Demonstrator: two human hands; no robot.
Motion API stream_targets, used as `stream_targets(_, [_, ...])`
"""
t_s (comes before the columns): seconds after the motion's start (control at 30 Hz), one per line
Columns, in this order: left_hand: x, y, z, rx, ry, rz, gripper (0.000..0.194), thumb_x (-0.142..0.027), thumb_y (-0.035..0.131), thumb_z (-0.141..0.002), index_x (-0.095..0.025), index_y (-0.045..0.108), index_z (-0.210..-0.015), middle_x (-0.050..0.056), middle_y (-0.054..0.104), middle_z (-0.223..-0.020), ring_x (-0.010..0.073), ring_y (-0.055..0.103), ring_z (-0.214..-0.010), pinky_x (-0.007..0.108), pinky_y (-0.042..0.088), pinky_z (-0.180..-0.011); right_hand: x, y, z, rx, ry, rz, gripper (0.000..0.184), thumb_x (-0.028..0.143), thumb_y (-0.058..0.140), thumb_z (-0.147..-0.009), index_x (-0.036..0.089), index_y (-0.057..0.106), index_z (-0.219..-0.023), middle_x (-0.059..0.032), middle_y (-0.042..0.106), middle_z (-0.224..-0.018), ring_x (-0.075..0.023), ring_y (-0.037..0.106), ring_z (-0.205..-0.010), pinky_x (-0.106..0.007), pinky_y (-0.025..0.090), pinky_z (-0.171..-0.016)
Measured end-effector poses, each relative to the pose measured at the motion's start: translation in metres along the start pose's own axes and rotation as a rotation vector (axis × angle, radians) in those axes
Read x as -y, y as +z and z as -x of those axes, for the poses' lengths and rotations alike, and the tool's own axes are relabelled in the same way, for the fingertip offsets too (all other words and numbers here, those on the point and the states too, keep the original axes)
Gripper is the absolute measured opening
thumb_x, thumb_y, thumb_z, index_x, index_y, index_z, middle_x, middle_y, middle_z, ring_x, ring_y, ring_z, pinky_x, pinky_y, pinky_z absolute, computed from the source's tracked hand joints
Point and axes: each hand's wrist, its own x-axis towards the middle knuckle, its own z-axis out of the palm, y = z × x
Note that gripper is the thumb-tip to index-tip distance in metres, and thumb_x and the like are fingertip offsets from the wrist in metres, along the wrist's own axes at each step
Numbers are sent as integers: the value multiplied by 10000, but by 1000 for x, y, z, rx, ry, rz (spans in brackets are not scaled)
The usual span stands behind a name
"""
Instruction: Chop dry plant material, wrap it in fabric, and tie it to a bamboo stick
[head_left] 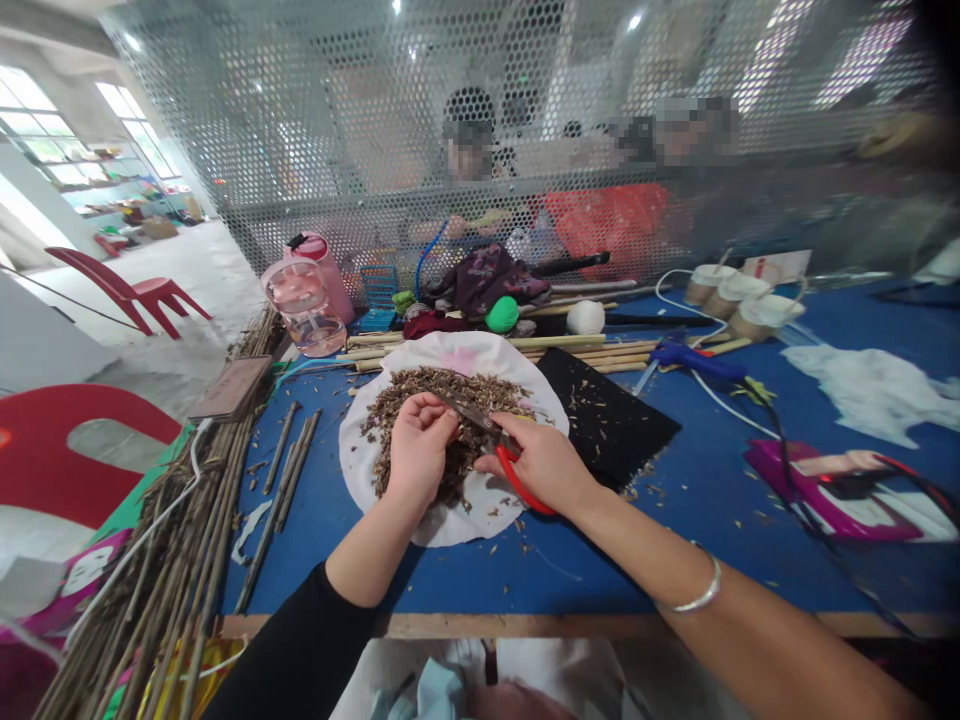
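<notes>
My right hand (536, 460) is closed around a pair of scissors with red handles (517, 482). Their metal blades point up and left, toward my left hand (421, 440). That hand is closed in a pinch, fingertips by the blade tips; whatever it pinches is too small to make out. Below both hands lies a round white cloth (360, 470), with a heap of chopped brown plant pieces (420, 385) spread over it. A black sheet (622, 420) with scattered bits lies to the right of the cloth.
Dry sticks (217, 480) are bundled along the left edge, under a pinkish power bank (231, 388). A clear jug (304, 310), a green yarn ball (502, 314) and a white ball (586, 318) stand behind. A blue glue gun (697, 358) and magenta box (832, 490) lie right.
</notes>
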Motion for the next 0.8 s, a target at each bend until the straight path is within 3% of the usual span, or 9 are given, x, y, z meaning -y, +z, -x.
stream_targets(0.13, [-1,0,1,30,48,-36,313,-213,727,-630,-196,473,-812,-36,647,-683,83,577,-595,184,413,-593,-1,-1,0,-22,-59,82,621,601,641,-759,148,596,-1181,-162,666,-1111,-314,625,-1029,-416,497,-854])
stream_targets(0.5, [0,-1,1,50,88,-79,307,-180,710,-620,-194,444,-773,-33,632,-695,95,580,-634,199,417,-617,-9,0,0,-42,-52,50,549,518,690,-756,170,623,-1175,-140,700,-1078,-296,654,-1017,-396,512,-868])
stream_targets(0.8, [3,-4,-6,45,57,-58,287,-185,689,-618,-200,430,-743,-80,525,-610,60,470,-527,182,362,-536,-9,1,-2,36,32,-33,452,495,662,-783,202,645,-1127,-88,735,-938,-260,696,-851,-338,531,-714])
